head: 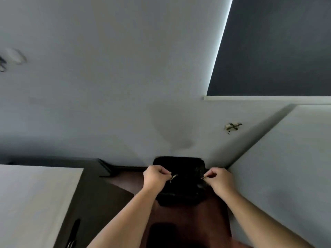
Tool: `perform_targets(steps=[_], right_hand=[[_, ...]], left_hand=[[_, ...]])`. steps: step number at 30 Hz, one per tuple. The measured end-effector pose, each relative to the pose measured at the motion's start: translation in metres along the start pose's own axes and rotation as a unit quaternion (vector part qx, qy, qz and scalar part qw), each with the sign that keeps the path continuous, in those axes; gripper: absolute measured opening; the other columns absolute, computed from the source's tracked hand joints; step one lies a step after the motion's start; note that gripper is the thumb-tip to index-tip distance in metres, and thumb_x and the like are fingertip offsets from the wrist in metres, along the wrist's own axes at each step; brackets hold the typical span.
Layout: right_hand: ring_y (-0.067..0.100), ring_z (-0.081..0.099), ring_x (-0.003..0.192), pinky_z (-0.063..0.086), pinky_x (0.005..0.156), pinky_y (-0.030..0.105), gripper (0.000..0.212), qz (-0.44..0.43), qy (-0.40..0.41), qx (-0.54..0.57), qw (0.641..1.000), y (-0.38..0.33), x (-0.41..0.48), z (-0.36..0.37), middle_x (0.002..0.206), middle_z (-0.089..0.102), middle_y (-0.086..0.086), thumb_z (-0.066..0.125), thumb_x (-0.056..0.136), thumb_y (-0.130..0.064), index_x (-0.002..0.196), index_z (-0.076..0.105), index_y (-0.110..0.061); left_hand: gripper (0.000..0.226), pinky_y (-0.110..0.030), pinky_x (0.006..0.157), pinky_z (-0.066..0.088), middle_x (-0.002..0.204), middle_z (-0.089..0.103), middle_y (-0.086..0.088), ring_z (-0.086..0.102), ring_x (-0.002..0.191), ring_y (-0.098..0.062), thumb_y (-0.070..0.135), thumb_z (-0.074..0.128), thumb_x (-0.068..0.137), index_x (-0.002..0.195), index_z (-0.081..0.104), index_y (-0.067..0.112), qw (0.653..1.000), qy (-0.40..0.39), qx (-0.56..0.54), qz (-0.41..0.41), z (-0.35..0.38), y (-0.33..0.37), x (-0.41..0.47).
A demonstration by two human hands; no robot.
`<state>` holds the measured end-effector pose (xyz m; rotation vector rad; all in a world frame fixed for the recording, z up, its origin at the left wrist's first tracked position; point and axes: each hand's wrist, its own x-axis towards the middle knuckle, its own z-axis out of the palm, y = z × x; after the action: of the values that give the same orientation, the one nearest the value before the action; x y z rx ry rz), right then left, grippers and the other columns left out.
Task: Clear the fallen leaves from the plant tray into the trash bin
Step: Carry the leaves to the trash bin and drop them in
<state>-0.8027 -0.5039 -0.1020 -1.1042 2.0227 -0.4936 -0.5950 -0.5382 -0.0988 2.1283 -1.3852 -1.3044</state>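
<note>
Black-lined, the trash bin (179, 181) sits low in the frame's centre, the left hand (155, 178) and right hand (217, 179) each pinching a dry leaf scrap (173, 176) above it.

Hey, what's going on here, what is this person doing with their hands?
A person holds both hands over a black trash bin that stands by the wall. The left hand pinches a small dry leaf, and the right hand pinches a second leaf scrap. Neither piece has been dropped in yet. The plant tray is not in view.
</note>
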Motion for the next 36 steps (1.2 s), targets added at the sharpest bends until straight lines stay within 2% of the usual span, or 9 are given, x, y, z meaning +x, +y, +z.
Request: perform_targets(steps=[2,5,8,10,12,16,23,29,36], right_hand=[[0.008,0.055,0.059,0.040,0.050,0.000,0.010,0.022,0.004,0.007,1.000,0.017,0.016,0.020,0.073,0.066,0.005,0.071,0.074,-0.002,0.068,0.071,-0.010],[0.016,0.062,0.075,0.041,0.052,0.003,0.006,0.048,-0.012,0.025,0.998,0.024,0.046,0.047,0.079,0.067,0.004,0.072,0.076,-0.007,0.075,0.071,-0.012],[0.020,0.062,0.102,0.047,0.083,0.020,0.035,0.058,-0.068,0.013,0.996,0.020,0.067,0.061,0.111,0.066,0.009,0.069,0.082,-0.013,0.116,0.063,-0.010],[0.023,0.056,0.118,0.044,0.095,0.027,0.043,0.063,-0.075,-0.018,0.995,0.016,0.071,0.061,0.129,0.059,0.010,0.064,0.086,-0.015,0.128,0.055,-0.012],[0.023,0.055,0.119,0.043,0.097,0.026,0.036,0.055,-0.070,-0.032,0.995,0.011,0.066,0.056,0.129,0.060,0.011,0.061,0.087,-0.014,0.123,0.058,-0.011],[0.022,0.060,0.108,0.042,0.087,0.022,0.023,0.019,-0.086,-0.053,0.995,-0.012,0.050,0.042,0.117,0.066,0.009,0.059,0.086,-0.011,0.108,0.066,-0.012],[0.022,0.065,0.098,0.044,0.084,0.023,0.014,-0.161,-0.111,-0.078,0.978,-0.123,-0.002,0.035,0.100,0.072,0.007,0.060,0.084,-0.012,0.094,0.071,-0.013],[0.022,0.065,0.091,0.045,0.079,0.025,0.013,-0.337,-0.220,-0.122,0.907,-0.214,-0.108,0.108,0.095,0.074,0.007,0.061,0.083,-0.010,0.090,0.071,-0.014],[0.016,0.061,0.075,0.047,0.063,0.025,0.014,-0.481,-0.365,-0.217,0.767,-0.256,-0.266,0.204,0.080,0.066,-0.001,0.060,0.087,-0.017,0.079,0.062,-0.028]], left_hand=[[0.003,-0.016,0.067,0.046,0.075,0.069,0.003,0.061,0.075,-0.009,0.013,0.076,0.075,0.075,0.075,0.015,0.999,0.006,-0.003,-0.043,0.014,-0.015,0.023],[0.006,-0.016,0.063,0.045,0.085,0.070,0.001,0.059,0.072,-0.006,0.018,0.074,0.079,0.085,0.075,0.016,0.997,-0.005,-0.006,-0.074,0.032,-0.025,0.061],[0.033,-0.028,0.075,0.056,0.102,0.068,0.000,0.066,0.088,-0.016,0.030,0.071,0.082,0.113,0.067,0.018,0.995,-0.072,0.014,-0.063,0.040,-0.024,0.083],[0.045,-0.029,0.073,0.053,0.120,0.063,-0.004,0.065,0.096,-0.021,0.036,0.063,0.088,0.129,0.053,0.021,0.989,-0.107,0.094,-0.037,0.036,-0.019,0.085],[0.047,-0.029,0.077,0.050,0.128,0.058,-0.005,0.061,0.107,-0.023,0.034,0.057,0.092,0.136,0.046,0.021,0.985,-0.103,0.139,-0.013,0.023,-0.016,0.079],[0.038,-0.029,0.095,0.045,0.130,0.060,-0.007,0.056,0.120,-0.023,0.029,0.059,0.091,0.127,0.055,0.017,0.982,-0.091,0.168,-0.002,-0.012,-0.012,0.057],[0.030,-0.033,0.095,0.049,0.121,0.064,-0.003,0.059,0.114,-0.024,0.024,0.057,0.084,0.114,0.061,0.020,0.989,0.075,0.125,0.001,-0.118,-0.016,-0.030],[0.022,-0.031,0.088,0.051,0.110,0.068,-0.007,0.063,0.105,-0.026,0.025,0.059,0.085,0.104,0.065,0.017,0.965,0.244,0.053,-0.076,-0.206,-0.101,-0.143],[0.020,-0.031,0.084,0.053,0.105,0.072,-0.001,0.066,0.099,-0.021,0.033,0.056,0.085,0.098,0.068,0.023,0.897,0.368,-0.003,-0.246,-0.262,-0.238,-0.312]])
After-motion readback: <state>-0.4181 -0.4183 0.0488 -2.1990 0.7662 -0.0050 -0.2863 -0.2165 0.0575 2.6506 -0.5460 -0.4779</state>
